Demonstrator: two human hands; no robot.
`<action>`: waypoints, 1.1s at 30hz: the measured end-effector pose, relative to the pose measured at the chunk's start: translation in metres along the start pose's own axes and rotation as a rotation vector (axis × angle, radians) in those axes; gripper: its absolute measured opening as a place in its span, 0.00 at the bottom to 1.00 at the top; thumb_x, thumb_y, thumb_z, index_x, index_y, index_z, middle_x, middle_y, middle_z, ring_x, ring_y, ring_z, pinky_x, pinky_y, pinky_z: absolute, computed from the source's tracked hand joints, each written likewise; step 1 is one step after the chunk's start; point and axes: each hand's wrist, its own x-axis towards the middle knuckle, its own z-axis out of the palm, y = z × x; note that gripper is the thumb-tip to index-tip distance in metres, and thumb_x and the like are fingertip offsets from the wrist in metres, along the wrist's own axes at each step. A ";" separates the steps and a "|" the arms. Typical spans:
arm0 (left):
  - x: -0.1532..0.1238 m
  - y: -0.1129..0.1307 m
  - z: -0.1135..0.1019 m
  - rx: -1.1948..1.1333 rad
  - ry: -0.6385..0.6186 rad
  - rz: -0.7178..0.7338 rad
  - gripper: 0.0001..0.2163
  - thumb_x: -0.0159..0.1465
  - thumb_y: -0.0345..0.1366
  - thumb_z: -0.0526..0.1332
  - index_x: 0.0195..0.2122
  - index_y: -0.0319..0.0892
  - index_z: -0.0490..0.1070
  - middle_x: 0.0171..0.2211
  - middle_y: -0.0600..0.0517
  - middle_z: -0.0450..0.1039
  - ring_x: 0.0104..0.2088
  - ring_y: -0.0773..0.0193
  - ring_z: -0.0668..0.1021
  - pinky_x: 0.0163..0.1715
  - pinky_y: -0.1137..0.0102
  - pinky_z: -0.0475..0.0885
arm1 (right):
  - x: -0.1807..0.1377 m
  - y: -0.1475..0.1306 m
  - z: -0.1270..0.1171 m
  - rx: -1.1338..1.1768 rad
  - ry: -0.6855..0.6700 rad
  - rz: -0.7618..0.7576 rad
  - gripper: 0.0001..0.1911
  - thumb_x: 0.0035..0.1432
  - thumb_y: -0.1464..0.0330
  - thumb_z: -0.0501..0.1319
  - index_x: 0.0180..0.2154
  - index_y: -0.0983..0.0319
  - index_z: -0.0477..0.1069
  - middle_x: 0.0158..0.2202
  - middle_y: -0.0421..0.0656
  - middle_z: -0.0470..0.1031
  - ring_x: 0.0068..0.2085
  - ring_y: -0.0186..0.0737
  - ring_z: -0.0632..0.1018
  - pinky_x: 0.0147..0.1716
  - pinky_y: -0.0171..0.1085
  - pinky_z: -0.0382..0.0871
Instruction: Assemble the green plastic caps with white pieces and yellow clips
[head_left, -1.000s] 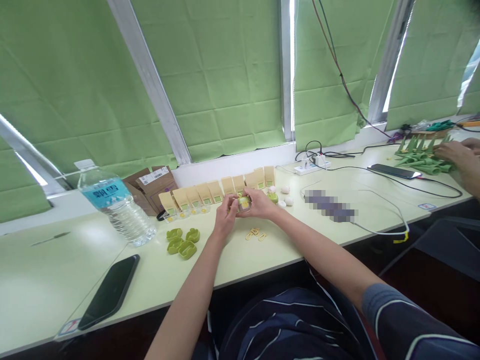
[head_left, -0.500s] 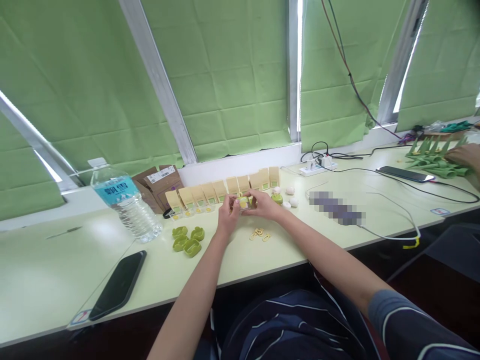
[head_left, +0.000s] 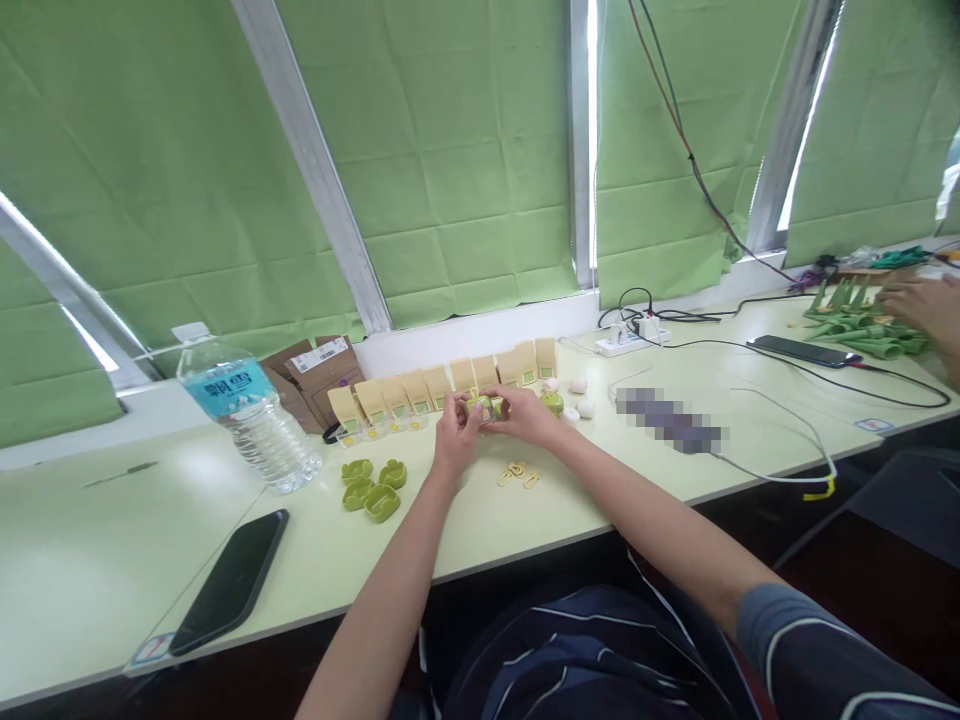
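My left hand [head_left: 452, 438] and my right hand [head_left: 521, 417] meet above the pale green table [head_left: 67, 560], both pinched round a small green and yellow piece [head_left: 481, 404]. Just behind them stands a row of small tan cards [head_left: 442, 385] with green squares. A few yellow clips [head_left: 517, 473] lie on the table below my right wrist. Several green heart-shaped shells [head_left: 373, 484] sit to the left of my left hand. A green piece [head_left: 553, 401] and white round bits [head_left: 579, 397] lie to the right of my right hand.
A water bottle [head_left: 244, 408] stands at the left with brown cartons [head_left: 313, 368] behind it. One black phone [head_left: 227, 582] lies near the front edge. Right: a power strip [head_left: 630, 336], cables, another phone [head_left: 795, 350], and another person's hand [head_left: 924, 300] at green cone-shaped pieces [head_left: 851, 318].
My hands have stayed together on the small piece, shifting only slightly. The view has drifted a little. The other person's hand at the far right has moved among the green cones.
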 end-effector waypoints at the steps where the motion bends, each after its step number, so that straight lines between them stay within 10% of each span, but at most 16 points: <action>1: 0.000 0.000 0.000 0.004 0.033 0.006 0.16 0.65 0.51 0.58 0.44 0.45 0.61 0.28 0.57 0.63 0.27 0.68 0.70 0.28 0.73 0.65 | 0.000 0.001 0.001 0.019 0.007 -0.005 0.28 0.51 0.60 0.71 0.53 0.58 0.72 0.44 0.44 0.79 0.30 0.33 0.74 0.34 0.35 0.66; 12: 0.017 -0.031 -0.030 0.241 0.583 -0.117 0.17 0.67 0.47 0.57 0.51 0.45 0.60 0.41 0.49 0.66 0.39 0.63 0.73 0.43 0.68 0.69 | 0.001 0.007 -0.007 0.079 0.080 0.047 0.12 0.62 0.61 0.59 0.36 0.61 0.77 0.34 0.42 0.79 0.27 0.34 0.72 0.31 0.34 0.65; 19: 0.017 -0.062 -0.029 0.270 0.406 -0.410 0.11 0.66 0.35 0.55 0.50 0.47 0.62 0.37 0.50 0.68 0.38 0.61 0.74 0.42 0.64 0.69 | 0.000 0.001 -0.006 0.094 0.050 0.045 0.14 0.61 0.59 0.58 0.33 0.62 0.77 0.30 0.41 0.78 0.26 0.34 0.70 0.29 0.33 0.63; 27: 0.014 -0.076 -0.030 0.300 0.337 -0.409 0.10 0.64 0.35 0.57 0.47 0.46 0.63 0.36 0.48 0.70 0.38 0.58 0.75 0.41 0.62 0.70 | -0.001 -0.002 -0.006 0.086 0.010 0.060 0.14 0.61 0.60 0.58 0.34 0.62 0.77 0.27 0.40 0.76 0.26 0.33 0.70 0.28 0.33 0.60; 33: 0.013 -0.073 -0.028 0.307 0.322 -0.478 0.12 0.64 0.34 0.56 0.49 0.45 0.61 0.36 0.46 0.71 0.35 0.56 0.76 0.38 0.60 0.70 | -0.004 -0.008 -0.015 0.136 -0.314 0.043 0.13 0.56 0.59 0.65 0.33 0.62 0.80 0.25 0.40 0.77 0.26 0.33 0.71 0.27 0.32 0.61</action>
